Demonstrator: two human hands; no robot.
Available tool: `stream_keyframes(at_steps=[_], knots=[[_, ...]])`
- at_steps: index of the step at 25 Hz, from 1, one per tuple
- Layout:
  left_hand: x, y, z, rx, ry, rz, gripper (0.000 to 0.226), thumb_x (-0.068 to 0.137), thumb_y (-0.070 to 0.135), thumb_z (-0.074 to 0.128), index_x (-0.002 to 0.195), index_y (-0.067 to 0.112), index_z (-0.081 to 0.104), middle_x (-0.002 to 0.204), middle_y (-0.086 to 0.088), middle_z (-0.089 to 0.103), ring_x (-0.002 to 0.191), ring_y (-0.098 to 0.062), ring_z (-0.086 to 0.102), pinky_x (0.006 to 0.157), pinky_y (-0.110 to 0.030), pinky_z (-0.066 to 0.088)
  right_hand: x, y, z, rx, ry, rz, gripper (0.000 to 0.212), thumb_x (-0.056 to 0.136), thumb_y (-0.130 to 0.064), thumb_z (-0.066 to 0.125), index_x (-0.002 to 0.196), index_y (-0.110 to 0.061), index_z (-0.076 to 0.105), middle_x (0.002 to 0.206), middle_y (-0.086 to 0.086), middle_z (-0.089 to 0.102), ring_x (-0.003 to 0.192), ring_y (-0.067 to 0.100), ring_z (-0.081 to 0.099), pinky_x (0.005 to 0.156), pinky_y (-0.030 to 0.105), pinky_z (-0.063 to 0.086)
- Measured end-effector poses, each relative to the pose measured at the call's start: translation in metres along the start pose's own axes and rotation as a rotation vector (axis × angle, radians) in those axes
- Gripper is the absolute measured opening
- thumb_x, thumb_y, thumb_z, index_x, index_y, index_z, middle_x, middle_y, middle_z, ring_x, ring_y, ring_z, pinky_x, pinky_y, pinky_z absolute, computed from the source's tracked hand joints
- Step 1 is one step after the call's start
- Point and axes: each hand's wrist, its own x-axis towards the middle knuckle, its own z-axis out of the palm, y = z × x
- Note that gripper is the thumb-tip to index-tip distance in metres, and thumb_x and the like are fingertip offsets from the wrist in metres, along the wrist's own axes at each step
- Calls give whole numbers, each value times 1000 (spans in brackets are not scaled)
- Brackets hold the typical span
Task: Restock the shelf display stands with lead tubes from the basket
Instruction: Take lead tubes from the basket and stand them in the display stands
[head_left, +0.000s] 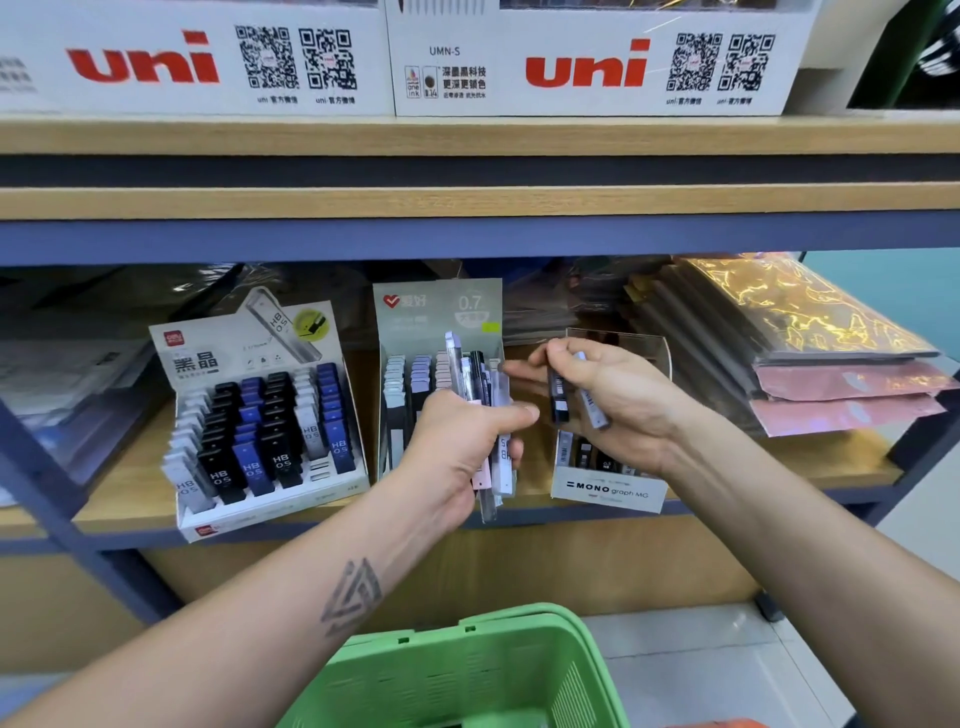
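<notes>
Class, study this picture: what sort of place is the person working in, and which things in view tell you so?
Most likely a stationery shop. Branded display stands of lead tubes sit on a wooden shelf, uni boxes stand above, and a green shopping basket waits below.

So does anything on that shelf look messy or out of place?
Mostly tidy. The left display stand has neat rows, though a few front slots near its right corner sit unfilled. The MONO stand looks sparsely stocked. The foil packets on the right are stacked unevenly, edges fanned out.
</notes>
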Motion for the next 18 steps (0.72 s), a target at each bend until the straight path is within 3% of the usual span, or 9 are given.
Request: stream_keyframes(at_steps=[3,7,9,10,12,15,18], knots=[[-2,0,0,22,-11,51,21,77,-5,79,95,-3,69,71,-9,69,50,-20,51,56,-31,47,-3,3,10,-97,15,-17,18,107,-22,48,101,-9,58,84,-1,74,71,10,69,60,24,54],[3,0,-4,77,41,88,23,74,-3,81,94,-7,71,84,-23,74,50,-21,53,69,-37,49,0,4,10,-94,16,-36,27,107,-24,48,109,-5,66,92,5,75,78,13,70,71,28,59],[5,0,-7,98,54,79,27,72,0,83,95,-9,71,90,-27,74,51,-21,53,75,-39,50,3,1,2,-177,87,-89,28,106,-27,49,108,-7,69,87,2,73,72,13,66,61,25,54],[5,0,-8,104,55,79,27,72,-1,83,95,-9,70,89,-25,74,52,-21,53,73,-38,50,3,-1,-1,-249,108,-108,27,105,-29,53,103,-8,70,82,1,70,62,11,58,50,21,43],[5,0,-9,117,53,85,23,73,-4,82,92,-8,70,82,-18,75,51,-19,53,64,-34,51,2,-1,-5,-331,85,-100,25,99,-31,62,92,-9,71,74,3,61,50,9,41,41,20,21],[4,1,-9,122,48,74,20,74,-6,80,91,-6,70,74,-14,70,50,-19,54,55,-31,50,2,3,-3,-333,48,-81,12,91,-20,73,94,-9,73,71,7,57,46,9,35,38,17,21],[4,7,-14,-6,28,4,15,80,-2,78,93,-2,70,82,-18,72,49,-17,53,50,-28,48,3,3,-7,-272,32,-111,11,89,-12,73,100,-9,74,81,17,67,48,11,39,37,15,25]])
